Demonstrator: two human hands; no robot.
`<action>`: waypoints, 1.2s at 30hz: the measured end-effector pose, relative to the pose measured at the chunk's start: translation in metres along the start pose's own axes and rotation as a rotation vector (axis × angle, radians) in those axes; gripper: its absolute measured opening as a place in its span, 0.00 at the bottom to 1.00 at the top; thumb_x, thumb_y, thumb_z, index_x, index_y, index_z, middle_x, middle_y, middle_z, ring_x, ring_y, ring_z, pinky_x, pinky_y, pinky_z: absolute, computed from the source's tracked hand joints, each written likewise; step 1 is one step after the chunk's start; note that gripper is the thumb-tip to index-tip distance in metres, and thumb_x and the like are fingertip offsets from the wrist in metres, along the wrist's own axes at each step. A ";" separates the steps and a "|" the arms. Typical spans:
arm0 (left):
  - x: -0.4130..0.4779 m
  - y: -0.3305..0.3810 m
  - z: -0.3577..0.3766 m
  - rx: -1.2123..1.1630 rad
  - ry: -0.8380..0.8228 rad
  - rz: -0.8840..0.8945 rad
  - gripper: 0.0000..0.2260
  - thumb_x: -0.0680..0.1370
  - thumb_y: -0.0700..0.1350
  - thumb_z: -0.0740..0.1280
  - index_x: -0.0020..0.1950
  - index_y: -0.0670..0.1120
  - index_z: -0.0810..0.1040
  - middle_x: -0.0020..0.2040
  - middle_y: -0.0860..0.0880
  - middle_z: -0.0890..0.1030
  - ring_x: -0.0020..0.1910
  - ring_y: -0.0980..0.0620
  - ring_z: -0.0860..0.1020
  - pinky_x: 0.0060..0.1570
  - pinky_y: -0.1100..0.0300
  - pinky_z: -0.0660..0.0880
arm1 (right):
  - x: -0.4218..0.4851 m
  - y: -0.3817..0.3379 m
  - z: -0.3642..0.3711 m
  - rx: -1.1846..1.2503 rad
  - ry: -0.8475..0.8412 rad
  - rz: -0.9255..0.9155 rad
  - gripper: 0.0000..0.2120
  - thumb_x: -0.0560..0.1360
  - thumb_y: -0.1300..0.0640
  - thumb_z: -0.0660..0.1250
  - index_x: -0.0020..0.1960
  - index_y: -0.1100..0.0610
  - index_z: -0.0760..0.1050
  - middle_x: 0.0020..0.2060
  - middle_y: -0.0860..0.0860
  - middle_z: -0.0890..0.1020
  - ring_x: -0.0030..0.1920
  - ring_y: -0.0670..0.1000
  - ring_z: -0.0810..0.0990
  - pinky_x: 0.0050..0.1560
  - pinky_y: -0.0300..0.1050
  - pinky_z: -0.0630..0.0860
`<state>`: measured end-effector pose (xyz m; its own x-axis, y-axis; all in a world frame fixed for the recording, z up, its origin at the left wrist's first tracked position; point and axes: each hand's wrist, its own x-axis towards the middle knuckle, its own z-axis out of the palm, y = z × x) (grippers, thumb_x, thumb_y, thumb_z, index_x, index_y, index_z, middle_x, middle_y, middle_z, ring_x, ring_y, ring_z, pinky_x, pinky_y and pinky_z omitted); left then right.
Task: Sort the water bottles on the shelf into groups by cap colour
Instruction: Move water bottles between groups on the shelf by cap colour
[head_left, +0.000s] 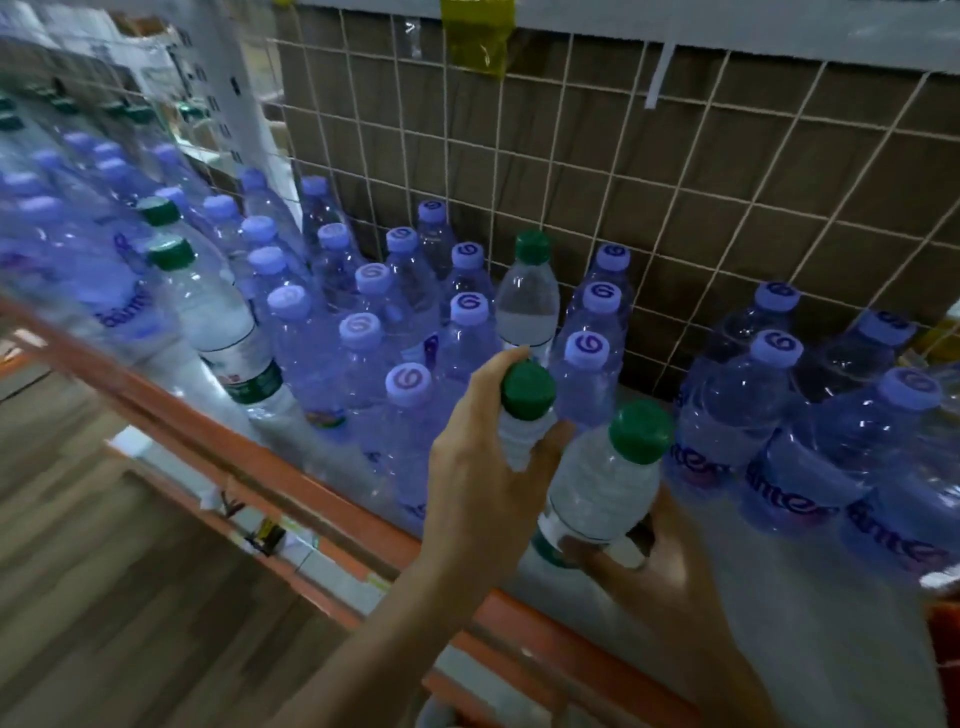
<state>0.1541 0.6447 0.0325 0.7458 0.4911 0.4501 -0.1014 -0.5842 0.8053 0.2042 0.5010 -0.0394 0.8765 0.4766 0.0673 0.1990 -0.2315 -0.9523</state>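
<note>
Head-camera view looking down at a grey shelf board (779, 613) with an orange metal front rail (291, 493) and a white wire mesh back (675, 182). Purple-tinted plastic bottles with lilac caps (408, 383) crowd the shelf, in a large block at left and centre and a smaller block at right.

The left hand (483, 467) grips a clear plastic bottle with a dark green cap (527, 392) by the neck, its fingers (556, 436) curled just under the cap. The right hand (670, 582) holds a second clear green-capped bottle (602, 488) low on its body, tilted, with fingers (579, 545) wrapped round the base. Both bottles are close together in the gap between the two lilac blocks, near the front rail. Whether the left one rests on the shelf cannot be told.

A third green-capped bottle (527, 301) stands upright behind them among the lilac caps. Two more green-capped bottles (171, 254) stand far left, blurred.

The step in hand appears to be gathering the green caps into one group. The next move likely calls for standing both held bottles upright side by side on the bare stretch. After that, the third would be lifted out without knocking its lilac neighbours.
</note>
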 end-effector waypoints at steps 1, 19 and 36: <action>-0.003 0.001 0.001 -0.013 0.009 -0.002 0.21 0.72 0.55 0.68 0.63 0.57 0.68 0.51 0.64 0.75 0.49 0.66 0.75 0.47 0.75 0.70 | -0.004 -0.003 -0.004 -0.025 0.002 -0.028 0.24 0.59 0.55 0.80 0.50 0.42 0.74 0.45 0.44 0.82 0.49 0.36 0.79 0.45 0.27 0.73; -0.061 -0.057 -0.246 -0.050 0.231 0.040 0.07 0.76 0.49 0.62 0.53 0.52 0.72 0.43 0.60 0.78 0.44 0.66 0.76 0.43 0.75 0.68 | -0.050 -0.102 0.186 0.015 -0.341 -0.239 0.30 0.54 0.36 0.77 0.55 0.40 0.76 0.51 0.39 0.82 0.53 0.41 0.81 0.53 0.37 0.76; -0.002 -0.223 -0.493 0.107 0.375 -0.014 0.08 0.76 0.51 0.63 0.54 0.52 0.72 0.46 0.63 0.79 0.44 0.66 0.77 0.43 0.74 0.68 | 0.038 -0.166 0.498 0.163 -0.535 -0.189 0.29 0.59 0.71 0.77 0.52 0.47 0.77 0.45 0.39 0.84 0.46 0.40 0.82 0.44 0.30 0.76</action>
<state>-0.1495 1.0927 0.0426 0.4525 0.6899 0.5650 -0.0091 -0.6300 0.7765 -0.0141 0.9796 -0.0271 0.4813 0.8682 0.1212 0.2233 0.0122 -0.9747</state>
